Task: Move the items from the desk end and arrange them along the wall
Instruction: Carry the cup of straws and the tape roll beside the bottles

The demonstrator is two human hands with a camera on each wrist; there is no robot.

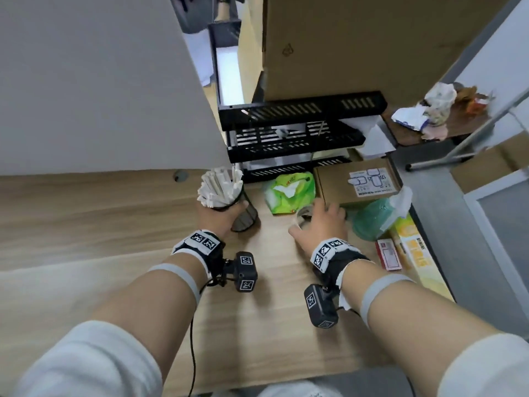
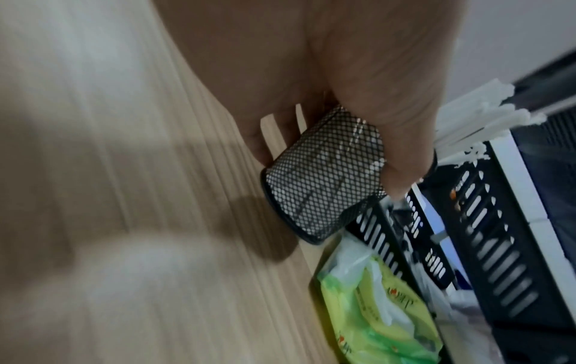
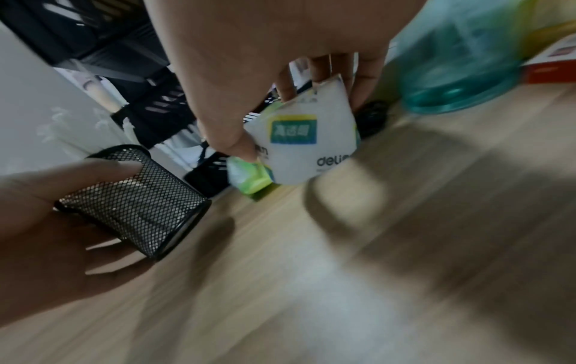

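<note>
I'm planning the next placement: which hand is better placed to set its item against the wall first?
Left, probably. The left hand already grips the mesh cup beside the wall; the right hand holds a white packet farther away.

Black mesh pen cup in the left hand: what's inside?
The black mesh pen cup, gripped by the left hand, holds a packed bundle of white paper-wrapped sticks poking out the top. Their lower ends and the cup's bottom are hidden by mesh and fingers.
</note>
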